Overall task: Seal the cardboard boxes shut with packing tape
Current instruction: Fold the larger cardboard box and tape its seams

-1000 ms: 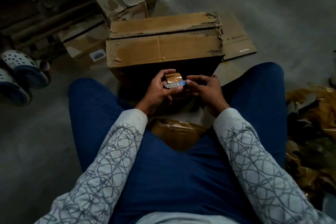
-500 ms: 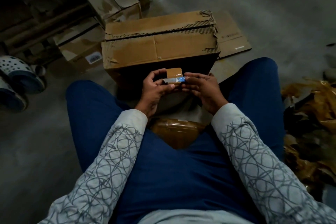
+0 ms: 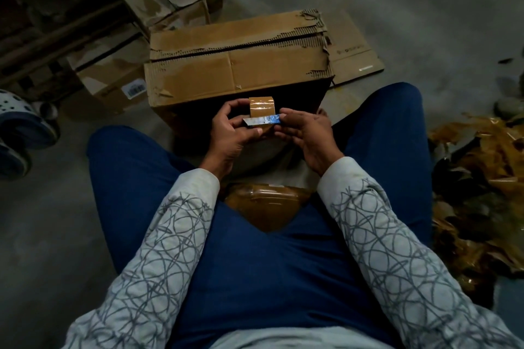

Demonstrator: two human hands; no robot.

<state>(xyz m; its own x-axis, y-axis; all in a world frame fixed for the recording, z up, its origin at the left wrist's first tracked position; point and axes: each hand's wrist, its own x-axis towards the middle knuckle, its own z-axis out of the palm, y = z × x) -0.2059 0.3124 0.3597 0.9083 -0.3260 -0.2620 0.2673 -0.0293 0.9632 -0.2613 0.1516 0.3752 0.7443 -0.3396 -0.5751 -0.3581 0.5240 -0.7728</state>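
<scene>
L hand [image 3: 229, 133] grips tape [image 3: 261, 106] | R hand [image 3: 304, 133] pinches blue strip [image 3: 262, 121] across it | risk: strip may slip, nick L thumb | box [image 3: 238, 65] beyond hands, seam open

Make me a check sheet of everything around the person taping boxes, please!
Surface: grey concrete floor, dimly lit.
Job's things: big box, torn flaps folded down, dark gap between them; tape roll; shiny strip, perhaps a blade, across the roll.
Clutter: crumpled brown wrap on the right; flat cardboard beside the big box; brown bundle in the lap.
Hands: left hand holds the tape roll; right hand pinches the shiny strip.
Cables: nothing seen.
Surroundings: smaller boxes and shoes on the left.
</scene>
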